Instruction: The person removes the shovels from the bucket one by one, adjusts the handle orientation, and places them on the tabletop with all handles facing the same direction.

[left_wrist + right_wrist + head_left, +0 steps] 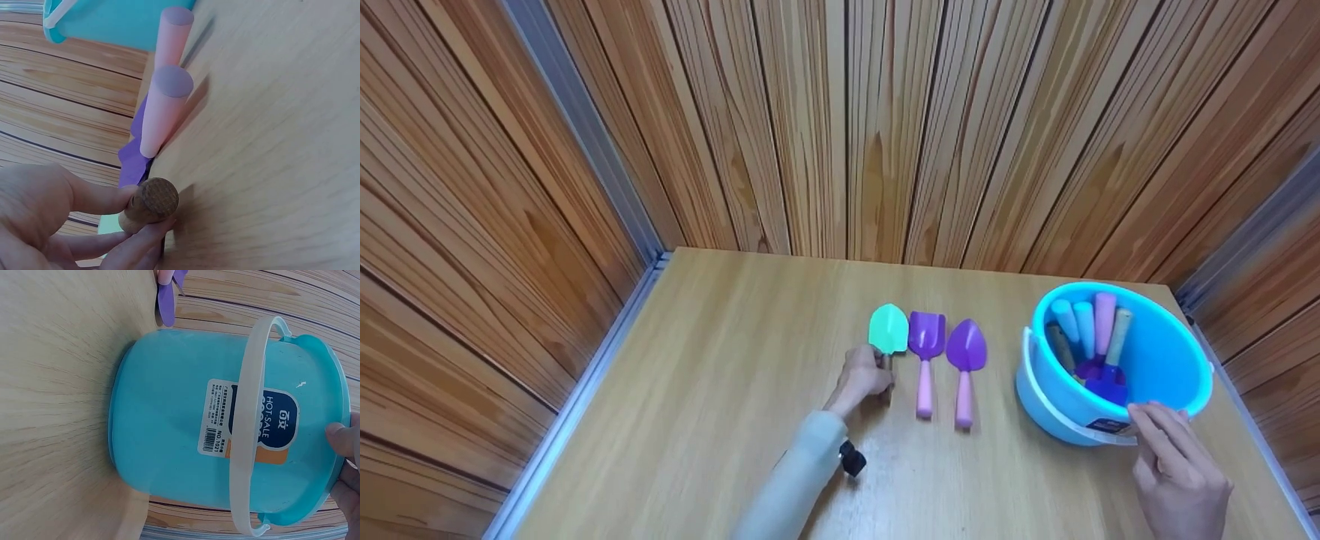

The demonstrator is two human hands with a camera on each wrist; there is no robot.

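In the head view the left hand point(864, 376) covers most of the handle point(887, 361) of the green trowel point(889, 328), and the bottom edge crops the right hand point(1181, 469). The blades of 2 blue-handled tools point(1084, 330) are hidden inside the bucket point(1174, 352). The white bail point(246, 433) blocks a strip of the label point(281, 419), whose finest print is illegible.
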